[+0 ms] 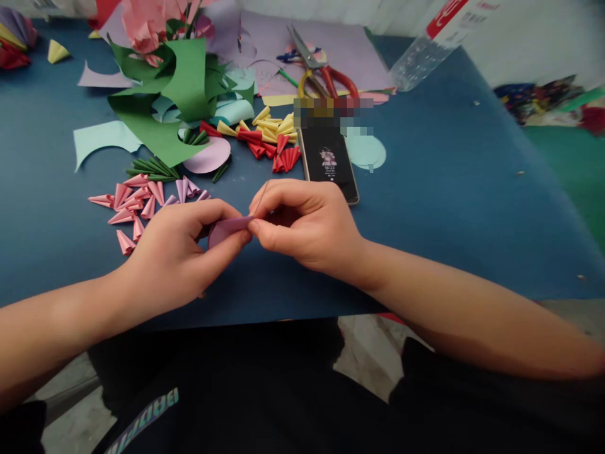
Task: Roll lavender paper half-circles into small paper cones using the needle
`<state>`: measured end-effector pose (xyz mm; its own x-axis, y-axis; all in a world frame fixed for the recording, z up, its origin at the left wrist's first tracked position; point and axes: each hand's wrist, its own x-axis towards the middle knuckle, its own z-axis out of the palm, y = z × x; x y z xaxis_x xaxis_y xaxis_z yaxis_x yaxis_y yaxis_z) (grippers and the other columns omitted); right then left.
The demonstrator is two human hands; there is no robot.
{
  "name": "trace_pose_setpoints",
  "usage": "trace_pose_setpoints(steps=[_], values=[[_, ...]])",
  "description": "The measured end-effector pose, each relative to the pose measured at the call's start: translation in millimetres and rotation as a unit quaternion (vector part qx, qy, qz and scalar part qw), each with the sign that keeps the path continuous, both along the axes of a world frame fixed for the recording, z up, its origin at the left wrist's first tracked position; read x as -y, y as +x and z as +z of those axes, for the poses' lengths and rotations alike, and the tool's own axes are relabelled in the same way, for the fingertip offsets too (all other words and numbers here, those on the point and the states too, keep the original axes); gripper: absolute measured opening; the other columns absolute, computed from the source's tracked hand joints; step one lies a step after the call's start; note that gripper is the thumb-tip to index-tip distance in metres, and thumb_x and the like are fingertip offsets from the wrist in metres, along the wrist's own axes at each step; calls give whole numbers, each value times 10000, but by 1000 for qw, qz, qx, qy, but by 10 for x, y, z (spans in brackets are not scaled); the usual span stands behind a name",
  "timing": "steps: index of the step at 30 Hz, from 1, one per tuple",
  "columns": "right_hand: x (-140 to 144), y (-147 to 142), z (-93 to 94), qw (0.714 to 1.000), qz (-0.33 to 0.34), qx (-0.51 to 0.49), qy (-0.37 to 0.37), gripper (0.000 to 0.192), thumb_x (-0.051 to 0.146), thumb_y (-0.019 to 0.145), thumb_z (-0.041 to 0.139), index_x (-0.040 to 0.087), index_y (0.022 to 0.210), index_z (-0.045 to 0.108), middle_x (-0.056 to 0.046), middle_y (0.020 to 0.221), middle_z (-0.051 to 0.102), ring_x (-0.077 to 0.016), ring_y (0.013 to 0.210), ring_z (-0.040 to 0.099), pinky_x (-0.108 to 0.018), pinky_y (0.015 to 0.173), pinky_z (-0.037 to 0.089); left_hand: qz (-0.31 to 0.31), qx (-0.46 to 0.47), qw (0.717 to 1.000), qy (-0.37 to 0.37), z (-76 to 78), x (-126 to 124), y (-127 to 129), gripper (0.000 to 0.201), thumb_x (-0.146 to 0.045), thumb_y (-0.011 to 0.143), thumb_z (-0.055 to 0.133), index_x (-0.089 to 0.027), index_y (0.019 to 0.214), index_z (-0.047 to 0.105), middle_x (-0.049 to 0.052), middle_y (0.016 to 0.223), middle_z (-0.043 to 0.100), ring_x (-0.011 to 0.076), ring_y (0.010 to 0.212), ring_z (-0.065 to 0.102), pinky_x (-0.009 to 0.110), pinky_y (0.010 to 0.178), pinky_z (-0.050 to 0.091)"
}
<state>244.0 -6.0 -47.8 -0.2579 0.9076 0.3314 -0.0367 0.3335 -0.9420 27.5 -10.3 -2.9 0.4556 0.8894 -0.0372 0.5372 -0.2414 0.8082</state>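
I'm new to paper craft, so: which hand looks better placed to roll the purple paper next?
Probably the right hand: its fingers are at the narrow tip of the purple paper, beside a thin rod; the left hand holds the wider part.

Craft worktable with scissors, paper offcuts

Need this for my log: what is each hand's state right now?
Left hand: closed, pinching the purple paper.
Right hand: closed, pinching the paper's tip, a thin rod at its fingers.
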Motion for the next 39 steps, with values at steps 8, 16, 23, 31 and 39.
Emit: trace_pose_setpoints(steps=[8,16,23,31,39], values=[[-32,15,-14,999,19,-30,-29,179,319,830,993,201,860,862,-30,869,782,-161,806,690,-264,680,595,14,17,1000,0,2,-15,-8,240,-435,953,745,-220,847,761,-26,621,608,128,481,519,254,426,326],[-25,26,31,992,47,-69,-93,240,270,768,1058,182,788,836,-15,788,782,-136,715,697,-248,652,597,4,12,1000,-7,-22,-67,-23,275,-457,938,739,-207,833,784,-3,666,630,148,596,511,263,501,364],[-42,37,28,987,71,-79,-117,295,304,752,1073,178,759,806,-12,780,776,-118,654,665,-261,632,597,-5,-1,1000,-15,-3,-58,-35,296,-477,951,725,-210,852,805,-3,683,645,152,597,518,279,521,368],[-46,54,37,987,81,-81,-112,345,334,752,1094,172,713,792,-3,731,745,-106,656,637,-235,594,528,-16,29,999,-10,-25,-49,-23,218,-396,955,735,-210,861,802,-6,698,666,149,610,535,275,536,391],[-34,47,32,993,50,-46,-102,227,305,813,1051,174,864,873,-33,887,813,-130,730,706,-266,675,600,1,9,1000,17,-30,-63,-18,278,-436,962,739,-227,778,755,-13,641,572,151,587,438,319,528,301]])
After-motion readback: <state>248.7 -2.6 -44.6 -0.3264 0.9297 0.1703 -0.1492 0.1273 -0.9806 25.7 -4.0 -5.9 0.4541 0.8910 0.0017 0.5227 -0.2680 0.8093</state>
